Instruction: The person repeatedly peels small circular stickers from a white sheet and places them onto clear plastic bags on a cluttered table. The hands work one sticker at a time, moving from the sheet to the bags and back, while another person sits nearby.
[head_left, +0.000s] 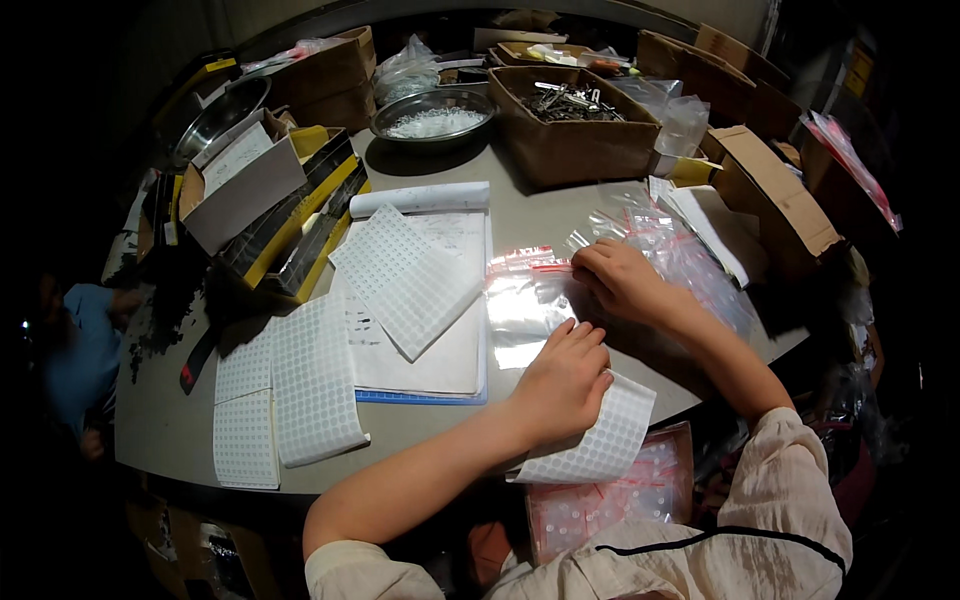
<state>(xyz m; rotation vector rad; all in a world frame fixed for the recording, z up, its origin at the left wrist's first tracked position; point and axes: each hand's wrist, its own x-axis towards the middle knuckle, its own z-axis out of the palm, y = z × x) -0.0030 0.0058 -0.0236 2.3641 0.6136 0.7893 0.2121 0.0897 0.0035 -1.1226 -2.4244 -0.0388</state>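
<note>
My left hand (566, 385) is closed, its fingers curled, over the top edge of a white sheet of small round stickers (612, 438) that hangs down over the table's front edge. Just beyond, several clear zip bags (525, 318) with red strips lie flat. My right hand (622, 282) pinches the red-striped top of one of these bags at their right side. Its fingertips are partly hidden. On my lap, below the sticker sheet, a shallow box (655, 490) holds clear bags with small round white stickers on them.
Left of the bags, a notepad (430, 375) carries another sticker sheet (408, 282), with more sheets (315, 390) beside it. A metal bowl (433, 118) and a brown box of metal parts (575, 145) stand behind. Loose bags (680, 240) lie right. Another person (85, 340) is far left.
</note>
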